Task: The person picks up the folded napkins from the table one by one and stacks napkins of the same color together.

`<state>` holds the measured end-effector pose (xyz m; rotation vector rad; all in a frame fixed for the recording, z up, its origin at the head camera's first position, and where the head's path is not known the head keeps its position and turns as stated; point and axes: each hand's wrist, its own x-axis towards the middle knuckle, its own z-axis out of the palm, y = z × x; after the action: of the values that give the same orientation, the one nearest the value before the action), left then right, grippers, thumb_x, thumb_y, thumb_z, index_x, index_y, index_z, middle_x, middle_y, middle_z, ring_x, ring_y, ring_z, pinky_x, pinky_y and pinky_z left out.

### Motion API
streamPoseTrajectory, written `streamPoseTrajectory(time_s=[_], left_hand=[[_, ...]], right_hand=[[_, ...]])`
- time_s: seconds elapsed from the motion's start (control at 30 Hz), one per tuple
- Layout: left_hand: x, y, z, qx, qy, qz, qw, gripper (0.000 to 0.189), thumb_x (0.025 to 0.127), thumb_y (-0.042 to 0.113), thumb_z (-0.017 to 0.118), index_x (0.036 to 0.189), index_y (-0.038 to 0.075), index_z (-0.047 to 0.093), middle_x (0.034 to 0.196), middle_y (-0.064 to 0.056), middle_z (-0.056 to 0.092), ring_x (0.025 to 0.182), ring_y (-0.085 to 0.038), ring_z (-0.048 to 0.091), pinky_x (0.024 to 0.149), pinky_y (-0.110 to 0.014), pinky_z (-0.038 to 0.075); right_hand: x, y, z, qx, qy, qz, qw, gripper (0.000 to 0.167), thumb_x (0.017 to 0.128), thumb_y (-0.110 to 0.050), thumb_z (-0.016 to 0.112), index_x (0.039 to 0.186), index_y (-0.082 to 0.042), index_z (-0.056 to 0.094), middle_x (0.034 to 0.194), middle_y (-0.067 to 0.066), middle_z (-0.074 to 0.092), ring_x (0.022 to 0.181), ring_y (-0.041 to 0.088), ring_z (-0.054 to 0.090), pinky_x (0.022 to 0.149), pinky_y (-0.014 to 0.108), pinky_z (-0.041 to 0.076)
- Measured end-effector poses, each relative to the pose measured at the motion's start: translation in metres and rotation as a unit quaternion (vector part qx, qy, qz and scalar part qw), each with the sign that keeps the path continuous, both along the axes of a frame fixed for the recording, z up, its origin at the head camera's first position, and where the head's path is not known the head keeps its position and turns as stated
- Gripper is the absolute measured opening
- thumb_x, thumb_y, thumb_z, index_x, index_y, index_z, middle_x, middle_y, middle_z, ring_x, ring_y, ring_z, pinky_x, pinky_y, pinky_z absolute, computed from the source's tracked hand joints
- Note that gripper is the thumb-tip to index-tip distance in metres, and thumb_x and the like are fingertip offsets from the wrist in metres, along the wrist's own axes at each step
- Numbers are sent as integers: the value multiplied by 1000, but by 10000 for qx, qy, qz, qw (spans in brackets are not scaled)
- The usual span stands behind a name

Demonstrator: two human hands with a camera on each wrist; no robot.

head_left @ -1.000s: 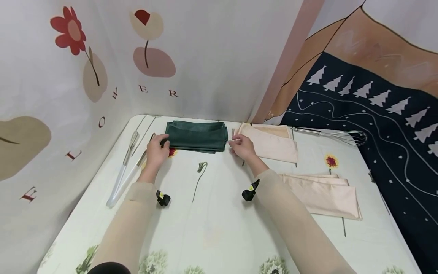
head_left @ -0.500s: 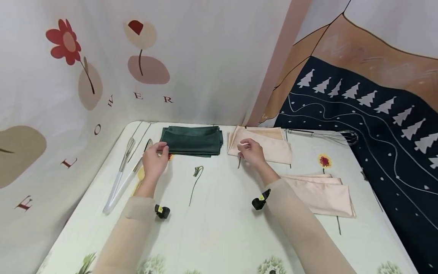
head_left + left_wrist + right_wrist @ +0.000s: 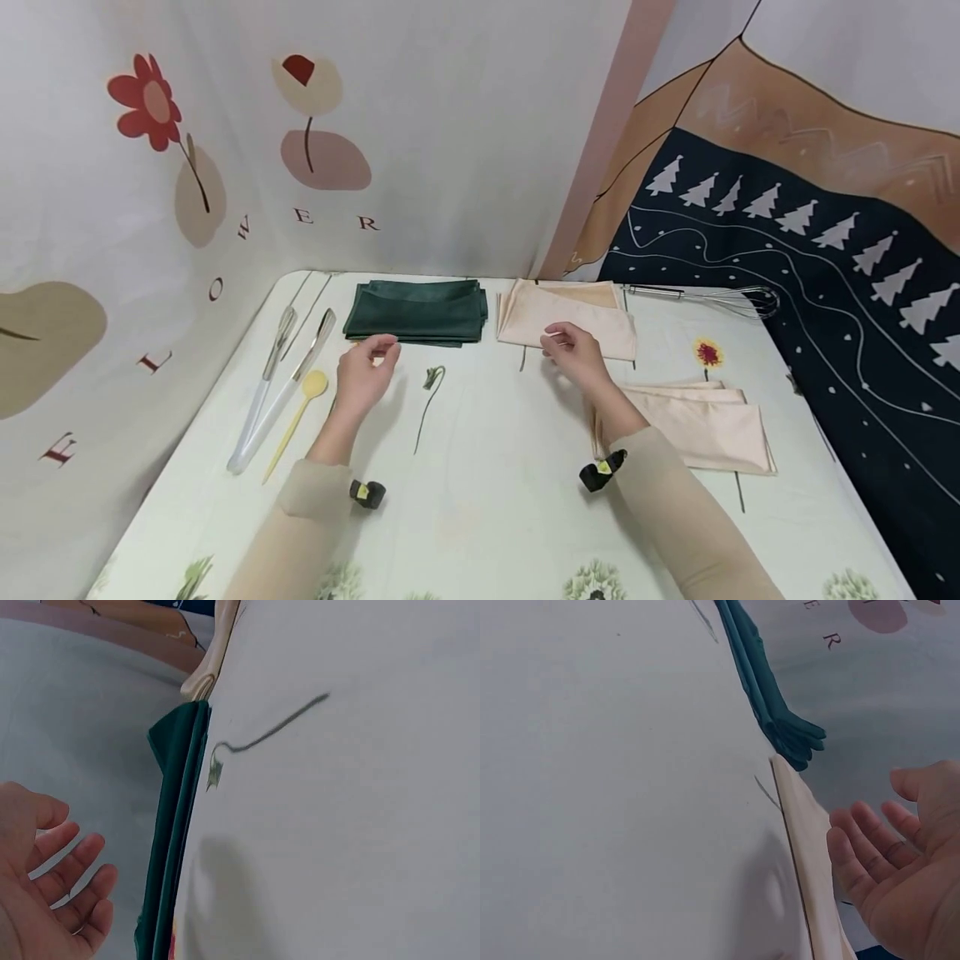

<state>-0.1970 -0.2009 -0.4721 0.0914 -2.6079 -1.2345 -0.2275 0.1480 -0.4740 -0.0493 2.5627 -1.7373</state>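
Observation:
A folded dark green cloth [image 3: 416, 310] lies at the back of the table. My left hand [image 3: 363, 375] is just in front of its near left corner, fingers loosely bent and holding nothing. To the right of the green cloth lies a folded pale pink cloth [image 3: 570, 321]; my right hand [image 3: 577, 354] hovers over its front edge with nothing in it. In the left wrist view the relaxed left fingers [image 3: 71, 877] stand apart from the green cloth. The right wrist view shows the right fingers [image 3: 870, 840] loosely spread beside the pink cloth [image 3: 806, 862].
A second folded pink cloth [image 3: 705, 429] lies nearer on the right, partly behind the right forearm. Metal tongs [image 3: 281, 396] and a yellow spoon [image 3: 300, 412] lie on the left of the white table [image 3: 465, 500]. A wire whisk [image 3: 712, 297] lies along the back right edge.
Both hands have drawn back toward me from the green cloth; the right has also moved rightward, over the pink cloth's front. The yellow spoon has come into fuller view.

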Motion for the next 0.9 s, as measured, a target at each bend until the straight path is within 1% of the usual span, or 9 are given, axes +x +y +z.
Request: streamPoseTrajectory(time_s=[0.1, 0.2, 0.27, 0.37, 0.47, 0.53, 0.7, 0.77, 0.9], left_hand=[[5, 5, -6, -72, -122, 11, 9999, 27, 100, 22, 66, 118, 3, 72, 111, -16, 73, 108, -33, 64, 94, -49, 49], [9, 8, -12, -135, -235, 17, 9996, 27, 99, 23, 66, 117, 4, 72, 112, -15, 73, 110, -33, 64, 95, -49, 49], [11, 10, -16, -119, -273, -34, 9996, 27, 99, 22, 66, 117, 4, 73, 112, -15, 73, 110, -33, 65, 93, -49, 49], [13, 15, -18, -45, -291, -138, 9995, 27, 98, 23, 66, 117, 5, 73, 112, -15, 73, 109, -33, 65, 92, -49, 50], [15, 23, -19, 15, -331, -287, 9990, 27, 98, 24, 66, 117, 6, 73, 114, -14, 72, 110, -33, 64, 93, -50, 50], [17, 29, -19, -6, -380, -402, 9985, 27, 98, 25, 67, 118, 7, 73, 115, -14, 72, 111, -32, 64, 95, -49, 50], [22, 43, -19, -54, -561, -764, 9955, 31, 99, 28, 68, 122, 7, 71, 119, -12, 70, 113, -29, 62, 99, -48, 49], [24, 48, -20, -22, -632, -889, 9940, 33, 99, 29, 68, 124, 8, 70, 120, -11, 69, 113, -28, 62, 100, -48, 49], [27, 59, -22, 19, -652, -1035, 9925, 33, 99, 28, 68, 125, 8, 69, 121, -10, 69, 114, -27, 61, 102, -47, 48]], right_hand=[[8, 7, -2, 2, 21, 12, 10000, 34, 102, -21, 63, 126, 2, 62, 109, 20, 70, 97, 32, 70, 80, 33, 58], [15, 13, -4, 63, 17, 43, 10000, 35, 102, -22, 63, 126, 2, 62, 108, 19, 70, 97, 33, 70, 78, 30, 57], [19, 16, -4, 140, 37, 73, 9999, 34, 102, -22, 63, 126, 2, 62, 108, 18, 70, 96, 32, 70, 76, 26, 55], [24, 21, -4, 163, 126, 72, 9998, 34, 102, -22, 63, 126, 3, 62, 108, 16, 70, 95, 28, 69, 76, 22, 54], [30, 27, -2, 158, 169, 54, 9997, 33, 102, -21, 62, 124, 3, 63, 108, 16, 69, 95, 24, 68, 76, 20, 53], [35, 32, -1, 170, 124, 64, 9998, 32, 102, -21, 62, 124, 3, 63, 109, 16, 68, 97, 23, 67, 77, 21, 53], [48, 47, 0, 290, 7, 140, 9995, 36, 103, -23, 61, 127, 3, 61, 116, 16, 67, 104, 23, 64, 82, 26, 55], [51, 53, -1, 289, 27, 135, 9995, 36, 104, -23, 60, 128, 4, 60, 117, 16, 66, 105, 24, 64, 84, 29, 56], [56, 63, -1, 213, 84, 122, 9997, 38, 103, -23, 61, 129, 5, 60, 120, 17, 65, 106, 23, 64, 84, 28, 56]])
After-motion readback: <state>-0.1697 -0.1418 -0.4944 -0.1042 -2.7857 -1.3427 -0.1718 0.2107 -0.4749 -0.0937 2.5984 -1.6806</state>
